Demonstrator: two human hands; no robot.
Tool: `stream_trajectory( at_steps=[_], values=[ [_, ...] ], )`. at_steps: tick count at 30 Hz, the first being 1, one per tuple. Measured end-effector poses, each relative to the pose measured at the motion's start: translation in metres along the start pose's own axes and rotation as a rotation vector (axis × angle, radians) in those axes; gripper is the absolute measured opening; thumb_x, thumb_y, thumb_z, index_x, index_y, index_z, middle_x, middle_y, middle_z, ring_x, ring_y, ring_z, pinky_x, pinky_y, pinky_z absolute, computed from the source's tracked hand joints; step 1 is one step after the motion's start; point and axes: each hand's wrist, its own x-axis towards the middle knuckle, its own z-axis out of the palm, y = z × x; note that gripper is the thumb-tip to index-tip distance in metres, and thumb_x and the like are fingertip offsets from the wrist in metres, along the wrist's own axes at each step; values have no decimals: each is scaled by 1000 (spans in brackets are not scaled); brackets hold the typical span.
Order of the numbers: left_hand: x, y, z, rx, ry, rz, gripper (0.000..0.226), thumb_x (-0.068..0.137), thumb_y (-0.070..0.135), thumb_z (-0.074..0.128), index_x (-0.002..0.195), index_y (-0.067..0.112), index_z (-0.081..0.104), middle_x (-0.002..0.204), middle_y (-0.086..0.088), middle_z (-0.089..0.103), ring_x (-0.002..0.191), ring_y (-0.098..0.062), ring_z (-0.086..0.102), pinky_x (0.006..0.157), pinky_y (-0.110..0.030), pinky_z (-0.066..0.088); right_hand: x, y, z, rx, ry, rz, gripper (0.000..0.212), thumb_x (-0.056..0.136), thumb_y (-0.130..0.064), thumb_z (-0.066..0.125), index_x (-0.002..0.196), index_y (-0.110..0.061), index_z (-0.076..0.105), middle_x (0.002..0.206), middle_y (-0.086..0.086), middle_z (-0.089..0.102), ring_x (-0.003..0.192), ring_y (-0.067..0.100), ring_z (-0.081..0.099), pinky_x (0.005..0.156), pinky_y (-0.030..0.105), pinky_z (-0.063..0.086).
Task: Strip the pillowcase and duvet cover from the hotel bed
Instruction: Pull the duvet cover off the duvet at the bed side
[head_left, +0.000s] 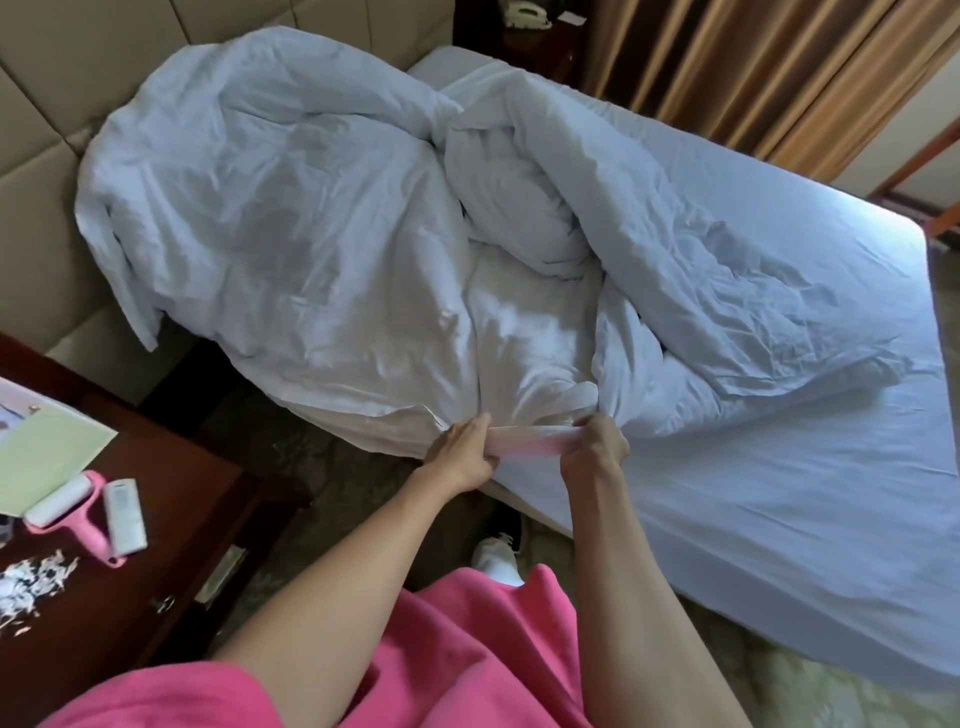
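A white duvet cover (291, 218) lies bunched in a large heap across the head end of the bed. The duvet (519, 187) is rolled up inside its folds at the middle. At the near bed edge my left hand (462, 452) and my right hand (595, 447) each grip the cover's hem (524, 439), which is stretched taut between them. The fitted sheet (779, 467) on the mattress is bare to the right. No pillowcase can be made out.
A dark wooden nightstand (171, 499) stands at the left with a pink lint roller (78, 512), a white remote (124, 514), papers and paper scraps. The padded headboard (52, 130) is behind the heap. Brown curtains (727, 67) hang at the far right. My shoe (496, 556) is by the bed.
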Motion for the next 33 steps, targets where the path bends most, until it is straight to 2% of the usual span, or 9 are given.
stream_trajectory(
  at_steps=[8, 12, 14, 18, 22, 25, 27, 30, 33],
  values=[
    [-8, 1, -50, 108, 72, -19, 11, 86, 26, 66, 81, 19, 59, 87, -6, 60, 95, -32, 60, 72, -34, 40, 2, 5, -2, 35, -71, 87, 40, 79, 11, 48, 114, -5, 59, 85, 7, 57, 68, 20, 53, 52, 28, 42],
    [-26, 9, -36, -102, 187, -105, 2, 81, 13, 63, 80, 13, 64, 85, -8, 68, 87, -31, 64, 67, -33, 47, -1, 9, 3, 35, -83, 70, 40, 77, 8, 46, 112, -3, 61, 95, 9, 61, 70, 22, 55, 57, 28, 45],
    [-35, 10, -20, -175, 117, -120, 10, 82, 21, 69, 81, 12, 66, 83, -5, 69, 82, -27, 65, 67, -35, 54, 5, 8, 3, 54, -46, 47, 52, 73, 9, 42, 119, -1, 63, 104, 9, 64, 72, 21, 55, 59, 29, 47],
    [-35, -8, -17, -25, -14, -135, 25, 80, 39, 75, 91, 18, 67, 94, -4, 70, 90, -26, 64, 71, -31, 48, 4, 26, -9, 25, 0, 36, 53, 82, 9, 42, 130, -3, 58, 120, 10, 63, 88, 24, 60, 62, 28, 48],
    [-37, -4, -17, 141, 22, -78, 13, 84, 10, 60, 95, 14, 65, 101, -7, 66, 100, -30, 60, 81, -37, 49, 11, 38, -23, 26, 10, 86, 46, 81, 8, 44, 123, -4, 60, 117, 7, 62, 79, 21, 58, 57, 27, 47],
    [-34, 2, -16, 108, -21, -82, 15, 81, 1, 54, 87, 14, 54, 93, -5, 56, 93, -29, 54, 74, -36, 43, 13, 30, -29, 10, -37, 68, 45, 78, 7, 43, 116, -9, 59, 106, 7, 56, 67, 17, 51, 51, 27, 44],
    [-28, 3, -15, 56, -89, -95, 16, 84, 7, 58, 95, 16, 52, 93, -1, 48, 91, -26, 50, 73, -34, 40, 14, 24, -32, -22, -71, 13, 46, 77, 8, 42, 118, -7, 58, 106, 8, 55, 68, 18, 50, 55, 30, 44],
    [-16, 14, -14, 54, -198, -53, 42, 84, 18, 66, 121, 19, 44, 105, 1, 47, 94, -21, 49, 74, -31, 40, 19, 11, -39, -45, -112, -37, 50, 76, 9, 42, 122, -5, 55, 101, 7, 57, 66, 18, 49, 55, 29, 40],
    [2, 40, -13, -59, -249, 10, 52, 83, 15, 62, 130, 18, 39, 111, -3, 53, 98, -22, 56, 80, -35, 50, 28, 0, -45, -78, -196, -91, 40, 73, 9, 44, 106, -12, 52, 86, 4, 54, 60, 17, 43, 50, 27, 32]
  ],
)
